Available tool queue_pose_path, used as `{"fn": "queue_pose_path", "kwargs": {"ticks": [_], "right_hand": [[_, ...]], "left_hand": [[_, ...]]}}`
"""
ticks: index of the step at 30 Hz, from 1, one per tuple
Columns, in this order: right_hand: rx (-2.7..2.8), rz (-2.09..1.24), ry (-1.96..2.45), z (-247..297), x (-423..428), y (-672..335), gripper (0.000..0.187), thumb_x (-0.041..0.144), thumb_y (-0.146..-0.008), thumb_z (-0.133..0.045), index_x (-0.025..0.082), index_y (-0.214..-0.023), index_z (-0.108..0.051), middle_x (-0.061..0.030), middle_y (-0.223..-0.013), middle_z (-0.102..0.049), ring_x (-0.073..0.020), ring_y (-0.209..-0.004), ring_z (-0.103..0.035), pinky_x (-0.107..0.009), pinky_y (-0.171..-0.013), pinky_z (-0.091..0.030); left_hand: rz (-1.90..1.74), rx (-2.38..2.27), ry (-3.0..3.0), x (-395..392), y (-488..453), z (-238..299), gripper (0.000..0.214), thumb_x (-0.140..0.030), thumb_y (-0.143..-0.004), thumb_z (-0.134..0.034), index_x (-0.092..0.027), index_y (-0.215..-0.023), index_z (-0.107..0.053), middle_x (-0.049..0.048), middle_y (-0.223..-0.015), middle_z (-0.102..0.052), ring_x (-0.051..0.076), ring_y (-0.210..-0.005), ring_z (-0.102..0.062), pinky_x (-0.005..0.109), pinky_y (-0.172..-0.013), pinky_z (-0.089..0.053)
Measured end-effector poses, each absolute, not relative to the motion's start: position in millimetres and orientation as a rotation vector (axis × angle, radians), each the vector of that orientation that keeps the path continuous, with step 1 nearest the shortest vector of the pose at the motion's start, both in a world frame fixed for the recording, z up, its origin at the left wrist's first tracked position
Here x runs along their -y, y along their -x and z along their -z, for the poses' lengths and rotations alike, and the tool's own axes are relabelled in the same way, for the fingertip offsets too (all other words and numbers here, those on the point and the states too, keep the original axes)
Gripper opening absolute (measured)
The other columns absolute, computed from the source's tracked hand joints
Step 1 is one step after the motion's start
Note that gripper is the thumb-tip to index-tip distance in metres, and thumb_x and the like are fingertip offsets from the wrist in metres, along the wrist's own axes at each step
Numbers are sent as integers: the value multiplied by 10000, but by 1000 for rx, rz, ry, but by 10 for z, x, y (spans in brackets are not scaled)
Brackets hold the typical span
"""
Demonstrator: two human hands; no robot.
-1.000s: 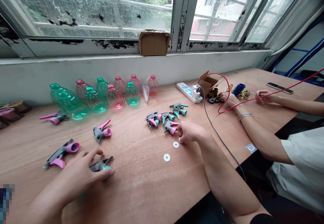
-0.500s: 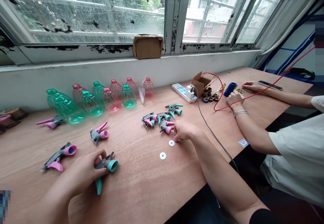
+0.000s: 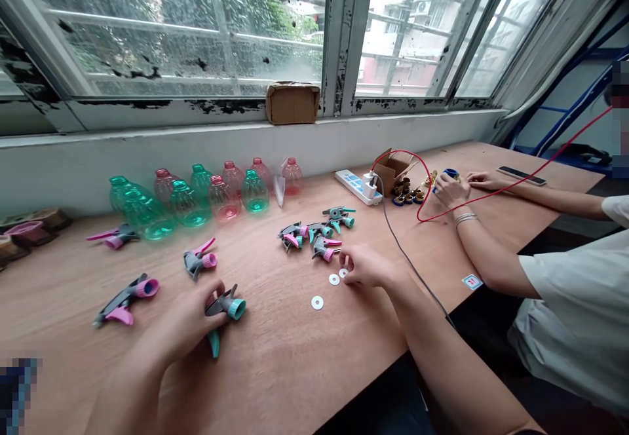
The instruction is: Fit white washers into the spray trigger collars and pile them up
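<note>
My left hand is closed around a grey trigger sprayer head, its teal collar facing right and its teal lever hanging below. Between the fingertips of my right hand is a small white washer, just above the table. Two more washers lie flat nearby: one washer close to the right fingertips, another washer nearer to me. Beyond that hand sits a cluster of grey sprayer heads with pink or teal parts. Several pink-collared heads lie to the left, among them a long one.
Green and pink clear bottles stand along the wall. A white power strip with a grey cable and a red cable lies right of centre. Beside a small cardboard box, a co-worker's hands handle something blue.
My right fingers have lifted a washer into a pinch. My left hand, still holding the sprayer head, appears further right. The camera view has shifted slightly.
</note>
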State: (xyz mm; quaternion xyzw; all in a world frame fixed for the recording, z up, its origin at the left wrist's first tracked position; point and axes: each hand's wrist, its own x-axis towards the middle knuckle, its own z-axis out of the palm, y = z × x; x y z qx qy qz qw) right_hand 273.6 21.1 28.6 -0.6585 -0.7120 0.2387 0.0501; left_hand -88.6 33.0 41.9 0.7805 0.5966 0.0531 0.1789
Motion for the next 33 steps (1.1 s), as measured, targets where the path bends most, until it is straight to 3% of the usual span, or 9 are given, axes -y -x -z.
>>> {"fn": "queue_pose_path", "kwargs": {"ticks": [3, 8, 13, 17, 21, 26, 30, 33], "right_hand": [[2162, -749, 1947, -266, -223, -2732, 241, 175, -720, -683, 204, -956, -647, 7, -801, -679, -128, -685, -598, -208, -552, -328], [2158, -809, 1935, -211, -276, -2733, 95, 170, -710, -679, 180, -785, -621, 17, -688, -633, -121, -626, -557, -212, -526, -315], [2186, -874, 1868, -207, -296, -2755, 152, 136, -661, -708, 181, -721, -576, 52, -605, -573, -99, -561, -513, -199, -486, -294], [2200, -896, 1624, -317, -284, -2605, 175, 108, -688, -717, 183, -806, -611, 65, -640, -589, -80, -558, -533, -179, -502, -334], [2229, -572, 1098, -467, -368, -2232, 43, 158, -813, -693, 183, -788, -669, 31, -682, -635, -93, -648, -586, -186, -625, -418], [2378, -83, 587, -330, -540, -1866, 185, 173, -942, -537, 221, -901, -711, -37, -902, -710, -129, -785, -651, -217, -683, -478], [2277, 124, 599, -26, -546, -1830, 245, 136, -948, -508, 252, -1030, -707, -30, -939, -720, -116, -799, -663, -205, -693, -496], [2203, 55, 609, 101, -500, -1819, 202, 179, -944, -549, 262, -1018, -717, -21, -925, -728, -109, -777, -663, -202, -710, -506]], "left_hand": [[-154, -1694, -2183, -300, 851, -468, 230, -384, -709, -574, -217, -862, -615, 45, -789, -673, 257, -731, -627, 297, -618, -399], [-161, -1671, -2181, -267, 779, -503, 190, -368, -735, -561, -216, -842, -601, 49, -829, -676, 254, -760, -625, 297, -633, -402], [-228, -1600, -2264, -266, 627, -372, 142, -346, -790, -529, -215, -832, -568, 46, -813, -664, 244, -766, -617, 300, -635, -391], [-467, -1529, -2188, -257, 449, -234, 242, -398, -831, -526, -224, -991, -576, 31, -884, -686, 227, -785, -635, 302, -671, -424], [-700, -1470, -2029, -235, 331, -145, 416, -470, -886, -478, -217, -1214, -519, 32, -951, -693, 178, -658, -623, 289, -634, -447], [-840, -1430, -1933, -232, 300, -95, 475, -491, -894, -481, -191, -1263, -492, 15, -857, -680, 175, -654, -619, 274, -616, -462], [-874, -1450, -1927, -238, 295, -71, 437, -478, -887, -497, -200, -1224, -506, 13, -913, -678, 144, -604, -589, 259, -592, -462], [-857, -1486, -1965, -239, 290, -52, 428, -455, -886, -500, -208, -1235, -517, -1, -888, -657, 129, -549, -556, 261, -578, -454]]}}
